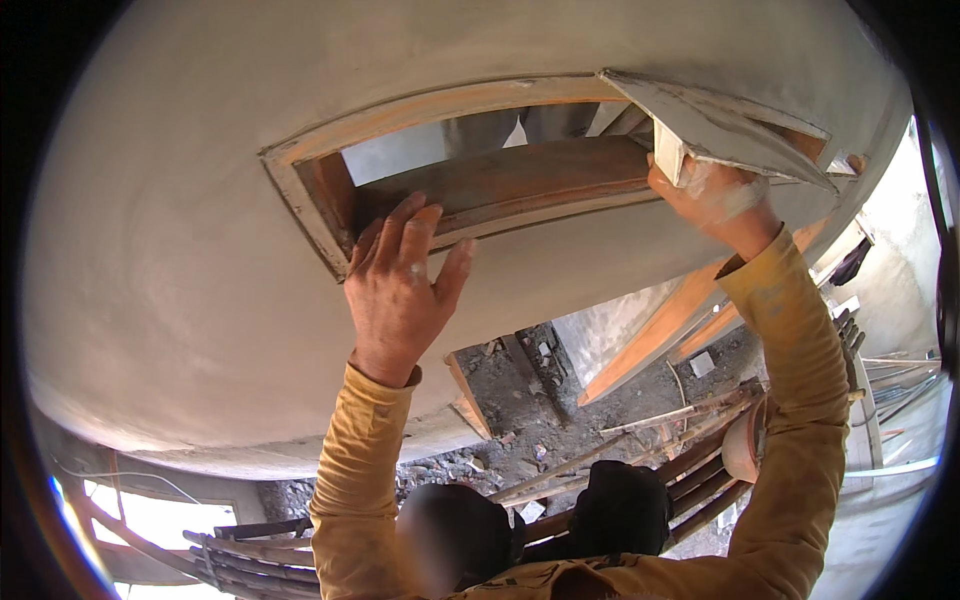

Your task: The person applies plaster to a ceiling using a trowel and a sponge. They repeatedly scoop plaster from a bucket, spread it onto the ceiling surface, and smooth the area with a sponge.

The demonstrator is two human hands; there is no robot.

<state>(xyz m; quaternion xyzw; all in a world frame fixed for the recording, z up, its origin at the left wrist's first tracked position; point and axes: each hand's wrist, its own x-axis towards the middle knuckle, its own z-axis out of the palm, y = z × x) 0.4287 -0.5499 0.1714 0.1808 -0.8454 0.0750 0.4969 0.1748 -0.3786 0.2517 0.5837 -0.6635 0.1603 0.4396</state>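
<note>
A long rectangular wooden frame (pixel 305 215) surrounds an opening in the grey plastered wall (pixel 190 230). At its lower left corner, my left hand (pixel 395 305) rests its fingertips along the bottom edge, thumb and fingers spread and holding nothing. My right hand (pixel 715 195), smeared with pale plaster, grips a flat grey board (pixel 725 125) from below at the right part of the opening. The board is tilted and edged with plaster, and a pale block (pixel 668 150) shows on its underside. My fingers' exact hold is partly hidden by the board. Both yellow sleeves reach upward.
Beneath the wall is a doorway-like gap with orange-brown boards (pixel 650 325) and rubble (pixel 520 400) on the ground. Wooden poles (pixel 700 480) lie at lower right, more poles (pixel 265 560) at lower left. A round pale container (pixel 743 448) is beside my right arm.
</note>
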